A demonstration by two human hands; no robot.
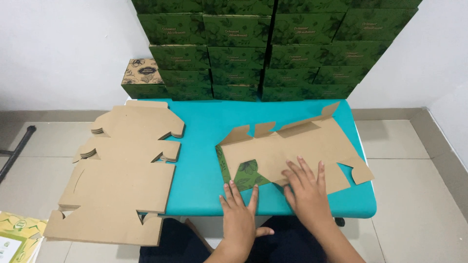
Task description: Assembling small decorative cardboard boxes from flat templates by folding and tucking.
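Teal tabletop (200, 146) against a white wall fills the centre of the frame, set on a pale tiled floor. At lower centre, the right hand (307, 187) lies flat with fingers spread on a half-folded brown cardboard box blank with a green leaf-print outer face (292, 148), pinning its panel to the surface rather than gripping it; nothing is closed inside the palm. Just to its left, the left hand (240, 207) rests open, fingers together, its tips touching the blank's turned-up green flap at the near table edge, seemingly to press the crease down. The blank sits right of centre, brown inside face up, its rear flaps standing partly raised toward the wall.

At left of the frame, a stack of flat brown cardboard blanks (122, 180) overhangs the table edge, within easy reach of the left hand. Along the top, a wall of finished dark green leaf-print boxes (263, 48) is stacked in rows against the wall, kept clear of the working area. One brown-lidded box with a dark floral print (142, 72) tops the short left-hand column.
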